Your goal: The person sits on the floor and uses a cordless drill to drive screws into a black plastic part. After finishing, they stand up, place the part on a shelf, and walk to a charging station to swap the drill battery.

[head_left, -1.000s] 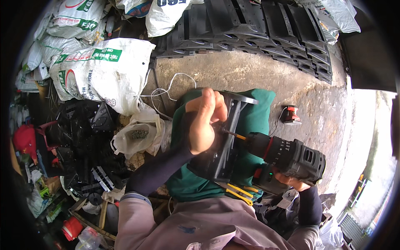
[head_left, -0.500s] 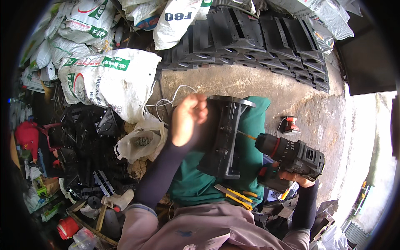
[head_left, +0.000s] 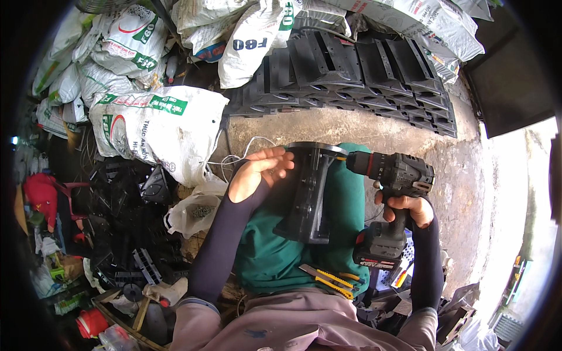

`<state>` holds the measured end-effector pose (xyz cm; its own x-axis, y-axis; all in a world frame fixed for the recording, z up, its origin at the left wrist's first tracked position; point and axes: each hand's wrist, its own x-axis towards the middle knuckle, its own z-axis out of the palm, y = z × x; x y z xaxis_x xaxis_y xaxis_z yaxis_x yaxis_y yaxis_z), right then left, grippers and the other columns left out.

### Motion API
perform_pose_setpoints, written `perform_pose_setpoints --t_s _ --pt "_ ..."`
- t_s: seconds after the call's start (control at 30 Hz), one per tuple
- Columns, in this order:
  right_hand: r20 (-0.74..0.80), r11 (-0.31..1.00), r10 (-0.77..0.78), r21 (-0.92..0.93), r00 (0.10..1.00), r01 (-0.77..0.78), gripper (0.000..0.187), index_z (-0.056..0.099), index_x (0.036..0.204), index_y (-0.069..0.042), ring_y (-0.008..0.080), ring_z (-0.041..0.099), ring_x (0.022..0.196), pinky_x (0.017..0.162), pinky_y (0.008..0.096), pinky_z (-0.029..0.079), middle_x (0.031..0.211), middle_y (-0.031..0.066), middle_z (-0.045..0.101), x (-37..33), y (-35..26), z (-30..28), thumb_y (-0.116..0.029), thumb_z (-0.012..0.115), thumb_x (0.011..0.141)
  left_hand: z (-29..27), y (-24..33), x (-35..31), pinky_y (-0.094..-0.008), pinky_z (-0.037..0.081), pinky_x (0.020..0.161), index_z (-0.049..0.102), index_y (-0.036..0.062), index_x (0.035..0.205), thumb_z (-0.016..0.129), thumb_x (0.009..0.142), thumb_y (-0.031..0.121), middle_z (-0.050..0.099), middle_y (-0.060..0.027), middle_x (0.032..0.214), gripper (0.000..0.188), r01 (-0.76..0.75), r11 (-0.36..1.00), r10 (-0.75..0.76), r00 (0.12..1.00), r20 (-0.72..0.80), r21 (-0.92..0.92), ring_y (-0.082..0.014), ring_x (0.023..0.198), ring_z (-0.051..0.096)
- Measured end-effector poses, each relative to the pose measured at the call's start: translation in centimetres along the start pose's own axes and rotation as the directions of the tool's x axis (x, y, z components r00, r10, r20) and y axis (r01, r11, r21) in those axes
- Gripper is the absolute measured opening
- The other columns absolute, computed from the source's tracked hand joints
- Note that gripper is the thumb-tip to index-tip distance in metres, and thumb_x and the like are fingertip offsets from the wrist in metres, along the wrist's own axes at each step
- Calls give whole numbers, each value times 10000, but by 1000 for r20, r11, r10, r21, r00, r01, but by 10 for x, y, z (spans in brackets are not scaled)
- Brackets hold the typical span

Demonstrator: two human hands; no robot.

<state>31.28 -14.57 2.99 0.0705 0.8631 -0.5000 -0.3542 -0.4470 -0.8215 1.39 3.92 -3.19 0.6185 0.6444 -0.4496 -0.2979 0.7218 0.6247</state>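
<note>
Since a second ago, my left hand has moved off the top of the black plastic part to its left side, and the drill has come up so its tip is at the upper end of the part. Now my left hand is half open, palm up, with the fingers curled and touching the left edge of the part; it grips nothing firmly. My right hand is closed around the handle of the black and red drill. The part is long, black and ribbed, with a round flange on top, and it lies on the green cloth over my lap. A yellow utility knife lies on the cloth below it. White woven sacks with green and red printing are piled on my left and behind, and one more white sack leans above. A stack of black plastic pieces is in a row behind the rough concrete floor. Dark clutter and a small clear bag are on the left.
</note>
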Motion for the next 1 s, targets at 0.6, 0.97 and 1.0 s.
perform_pose_setpoints --t_s 0.6,0.97,1.0 --pt "-5 1000 -24 10 1000 24 514 556 1172 15 179 579 478 474 275 499 862 152 664 4 -2 2 -96 686 686 -6 -4 -5 -356 531 882 530 -85 1168 510 947 54 626 -226 1097 262 -52 995 50 998 -32 -88 -316 1001 645" --pt "16 997 -34 65 999 33 565 533 1212 -1 189 589 497 486 291 506 894 169 647 3 2 0 -91 685 675 -7 0 -8 -295 549 778 595 -27 1105 553 948 94 665 -150 1024 203 44 999 -46 992 -121 -20 -229 928 664" --pt "14 998 -20 59 1000 19 565 534 1212 -1 189 588 496 485 291 506 894 169 647 3 2 0 -91 685 675 -6 1 -8 -274 543 725 602 -19 1096 571 951 144 669 -127 978 220 49 999 -48 984 -170 3 -204 877 666"
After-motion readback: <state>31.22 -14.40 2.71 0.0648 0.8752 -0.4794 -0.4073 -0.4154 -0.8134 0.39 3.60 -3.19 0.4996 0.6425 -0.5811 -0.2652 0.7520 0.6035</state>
